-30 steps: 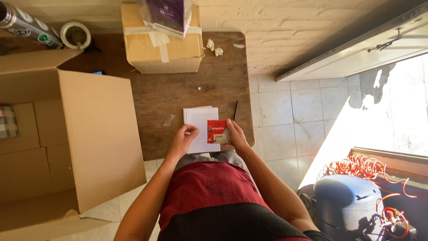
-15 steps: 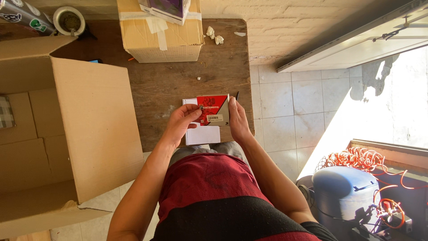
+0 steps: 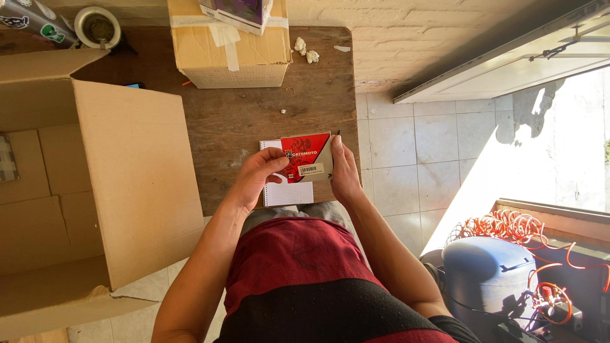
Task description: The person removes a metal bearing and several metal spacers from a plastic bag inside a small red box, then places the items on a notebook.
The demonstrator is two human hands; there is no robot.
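Both my hands hold a small flat red and grey package point(image 3: 307, 157) with a barcode sticker, raised a little over the wooden table point(image 3: 254, 121). My left hand point(image 3: 260, 174) grips its left edge with thumb on top. My right hand point(image 3: 343, 171) holds its right edge. Under the package lies a white squared-paper notepad point(image 3: 287, 192) near the table's front edge. A thin dark pen is mostly hidden behind my right hand.
A large open cardboard box point(image 3: 76, 184) fills the left side. A taped cardboard box point(image 3: 229, 51) with a purple item on top stands at the table's back. Tape roll point(image 3: 97, 26) at back left. Blue appliance point(image 3: 489, 279) and orange cable point(image 3: 521, 228) on the floor at right.
The red package has come up off the notepad into both hands and now sits higher and flatter toward the camera. The view has shifted slightly.
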